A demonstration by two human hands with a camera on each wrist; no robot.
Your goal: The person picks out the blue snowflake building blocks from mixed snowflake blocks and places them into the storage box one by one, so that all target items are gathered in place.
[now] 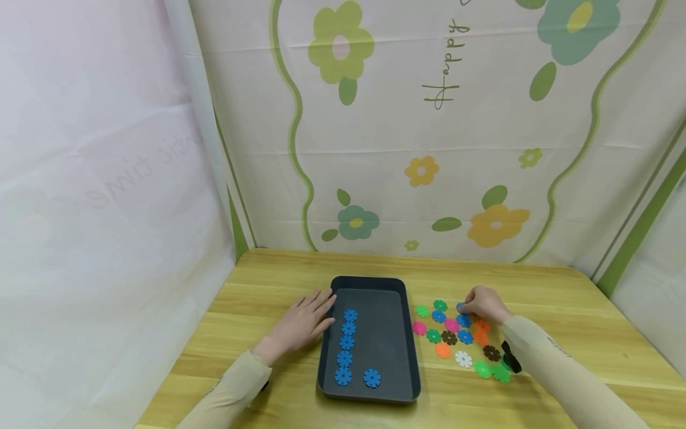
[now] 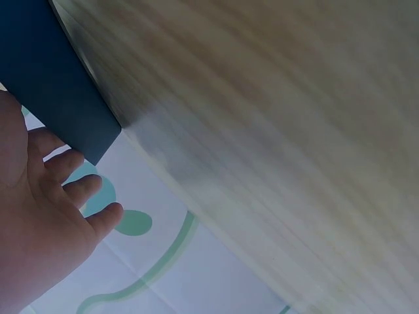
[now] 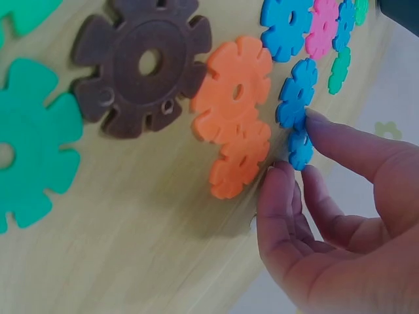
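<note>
A dark grey tray (image 1: pixel 377 342) lies on the table. Inside it, several blue notched plastic discs run in a column along the left side, and one more blue disc (image 1: pixel 372 378) sits apart at the near right. My left hand (image 1: pixel 301 322) rests with fingers spread at the tray's left rim; in the left wrist view the hand (image 2: pixel 59 209) is beside the tray's wall (image 2: pixel 59 78). To the right of the tray, my right hand (image 1: pixel 485 304) pinches a small blue disc (image 3: pixel 300 149) between thumb and fingers, at the far side of the loose discs.
Loose notched discs in green, pink, orange, brown, white and blue lie right of the tray, among them a white disc (image 1: pixel 463 358) and a brown disc (image 3: pixel 141 62). A printed cloth (image 1: pixel 386 137) hangs behind the wooden table (image 1: pixel 289 396), with more cloth at both sides.
</note>
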